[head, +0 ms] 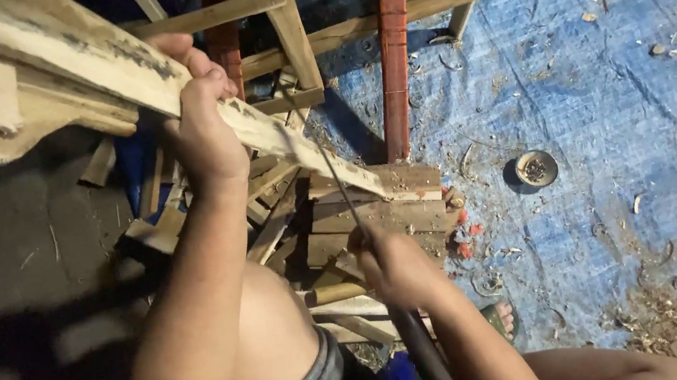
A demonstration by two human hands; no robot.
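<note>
wooden plank (pixel 118 62) | pale, dark-stained, tilted | left hand (pixel 202 130) fingers wrapped round it | right hand (pixel 398 265) fingers gripping thin rod (pixel 326 161)

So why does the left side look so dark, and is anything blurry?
Head view: a deep shadow covers the floor at left, while the blue tarp is evenly lit; the thin rod in the right hand looks slightly smeared; the left hand gripping the plank stays sharp.

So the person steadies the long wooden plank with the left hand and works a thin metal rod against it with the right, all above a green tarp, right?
Not quite: the tarp is blue, not green, as the head view shows. The rest holds: the left hand grips the long wooden plank, and the right hand holds the thin metal rod against it.
</note>
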